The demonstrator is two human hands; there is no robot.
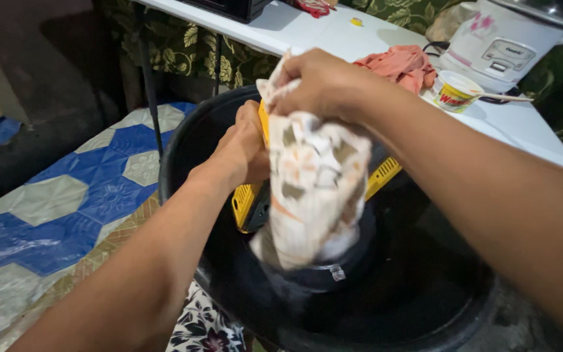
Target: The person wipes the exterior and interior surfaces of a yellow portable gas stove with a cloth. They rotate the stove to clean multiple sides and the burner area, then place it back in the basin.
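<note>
A big round black plastic basin [203, 137] is in the middle. Over it hangs a soft patterned white cloth [311, 189], its long axis vertical, the top bunched tightly in the right hand [324, 81]. The left hand [245, 146] clasps a hard yellow frame [249, 199]. Behind, on the white table [333, 32], stands a small yellow tub [454, 91].

- You have one black tub [190, 140].
- One patterned cloth [314, 189].
- One yellow tool [250, 203].
- One white table [333, 36].
- One rice cooker [506, 42].
- One orange rag [399, 65].
- One small cup [454, 91].
</note>
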